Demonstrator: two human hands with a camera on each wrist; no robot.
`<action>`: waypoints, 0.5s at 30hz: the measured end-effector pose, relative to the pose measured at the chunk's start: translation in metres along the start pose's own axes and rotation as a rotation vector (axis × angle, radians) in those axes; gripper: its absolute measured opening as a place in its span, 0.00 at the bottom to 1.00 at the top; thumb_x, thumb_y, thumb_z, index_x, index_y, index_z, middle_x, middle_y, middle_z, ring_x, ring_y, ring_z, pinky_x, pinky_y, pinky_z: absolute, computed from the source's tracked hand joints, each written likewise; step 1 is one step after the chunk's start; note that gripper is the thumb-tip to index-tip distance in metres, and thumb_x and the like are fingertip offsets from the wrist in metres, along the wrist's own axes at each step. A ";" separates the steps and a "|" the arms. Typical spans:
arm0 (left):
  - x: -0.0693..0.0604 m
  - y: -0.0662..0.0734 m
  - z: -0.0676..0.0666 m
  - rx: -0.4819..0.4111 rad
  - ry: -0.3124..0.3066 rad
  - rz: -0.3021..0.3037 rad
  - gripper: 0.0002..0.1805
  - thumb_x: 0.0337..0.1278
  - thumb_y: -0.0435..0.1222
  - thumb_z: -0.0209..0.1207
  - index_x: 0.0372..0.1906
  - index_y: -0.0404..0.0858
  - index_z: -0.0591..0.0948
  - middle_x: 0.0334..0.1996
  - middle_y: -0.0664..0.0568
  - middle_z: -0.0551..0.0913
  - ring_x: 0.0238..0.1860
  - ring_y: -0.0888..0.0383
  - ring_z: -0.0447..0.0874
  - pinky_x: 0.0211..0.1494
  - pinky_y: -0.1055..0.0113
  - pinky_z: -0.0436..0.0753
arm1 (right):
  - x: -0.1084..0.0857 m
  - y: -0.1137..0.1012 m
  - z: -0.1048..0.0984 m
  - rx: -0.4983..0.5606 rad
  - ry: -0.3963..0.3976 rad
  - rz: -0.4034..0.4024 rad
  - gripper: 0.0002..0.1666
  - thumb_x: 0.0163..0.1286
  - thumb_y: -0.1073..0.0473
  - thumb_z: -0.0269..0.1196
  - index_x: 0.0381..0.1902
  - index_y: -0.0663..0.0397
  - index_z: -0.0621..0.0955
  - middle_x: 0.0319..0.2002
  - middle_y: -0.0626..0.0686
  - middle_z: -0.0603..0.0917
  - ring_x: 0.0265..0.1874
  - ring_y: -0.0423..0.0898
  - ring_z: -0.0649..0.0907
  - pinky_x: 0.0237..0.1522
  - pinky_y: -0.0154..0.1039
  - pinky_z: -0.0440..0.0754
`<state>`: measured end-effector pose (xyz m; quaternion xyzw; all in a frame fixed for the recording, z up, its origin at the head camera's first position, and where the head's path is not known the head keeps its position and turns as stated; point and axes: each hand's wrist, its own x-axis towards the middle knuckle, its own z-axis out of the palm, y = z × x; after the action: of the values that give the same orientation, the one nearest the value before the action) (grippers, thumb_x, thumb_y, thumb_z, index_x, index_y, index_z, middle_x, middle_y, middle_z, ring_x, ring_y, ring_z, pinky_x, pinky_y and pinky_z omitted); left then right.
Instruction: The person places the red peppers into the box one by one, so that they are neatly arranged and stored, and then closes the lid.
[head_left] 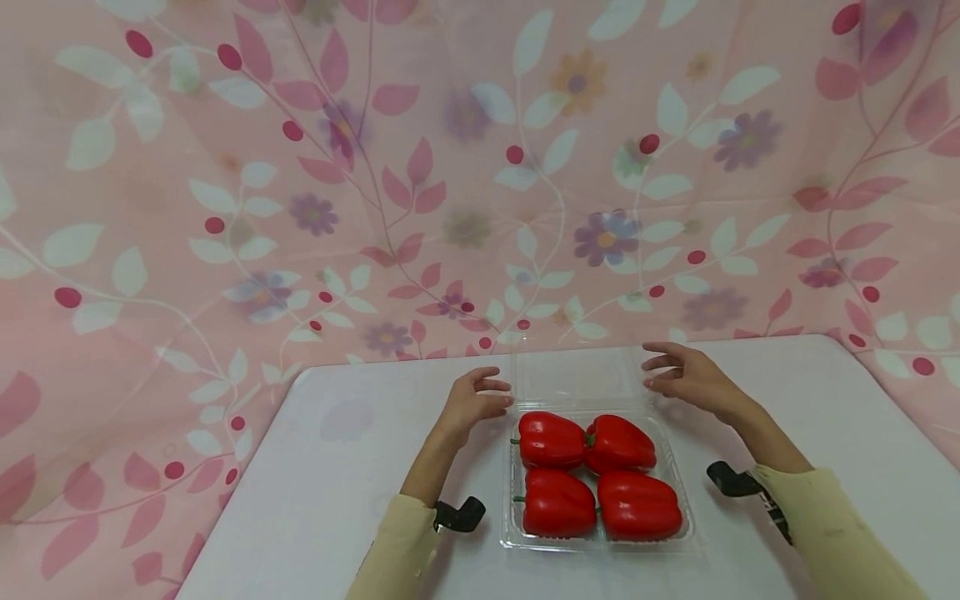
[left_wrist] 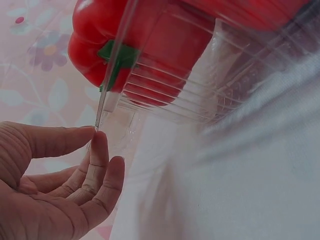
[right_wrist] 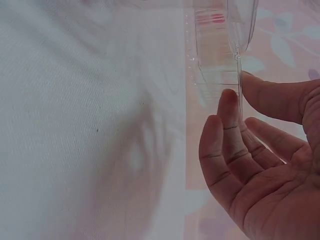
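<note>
Several red bell peppers [head_left: 558, 502] lie in two rows in the base of a clear plastic clamshell box [head_left: 513, 542]. Its transparent lid [head_left: 577, 379] stands open on the far side. My left hand [head_left: 468, 404] is at the left of the lid; in the left wrist view its thumb and fingertips pinch a thin plastic edge, just past a pepper with a green stem [left_wrist: 120, 55]. On the other side, my right hand [head_left: 693, 379] pinches the lid's edge [right_wrist: 217, 65] between thumb and fingers. The lid's outline is faint in the head view.
The box rests on a white-covered table [head_left: 315, 483]. Behind the table's far edge hangs a pink floral cloth [head_left: 450, 208]. Black wrist mounts [head_left: 461, 515] stick out from both sleeves beside the box.
</note>
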<state>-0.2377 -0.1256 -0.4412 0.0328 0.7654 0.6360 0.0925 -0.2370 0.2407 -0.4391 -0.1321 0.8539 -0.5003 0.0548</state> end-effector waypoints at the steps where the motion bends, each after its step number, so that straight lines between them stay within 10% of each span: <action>1: 0.000 0.000 0.000 0.000 0.004 0.003 0.31 0.55 0.28 0.65 0.65 0.32 0.71 0.50 0.37 0.82 0.42 0.48 0.86 0.48 0.57 0.84 | 0.000 0.000 0.000 0.002 0.009 -0.009 0.39 0.67 0.61 0.66 0.71 0.65 0.64 0.55 0.71 0.77 0.48 0.61 0.83 0.42 0.41 0.85; 15: -0.001 0.004 -0.002 0.029 0.002 0.096 0.32 0.53 0.25 0.65 0.66 0.34 0.73 0.44 0.40 0.80 0.41 0.50 0.86 0.47 0.60 0.85 | -0.004 0.000 0.000 0.025 0.117 -0.093 0.47 0.64 0.64 0.69 0.75 0.58 0.59 0.52 0.69 0.78 0.45 0.61 0.85 0.42 0.38 0.85</action>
<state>-0.2378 -0.1273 -0.4371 0.0700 0.7723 0.6284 0.0608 -0.2335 0.2412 -0.4393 -0.1417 0.8423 -0.5197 -0.0168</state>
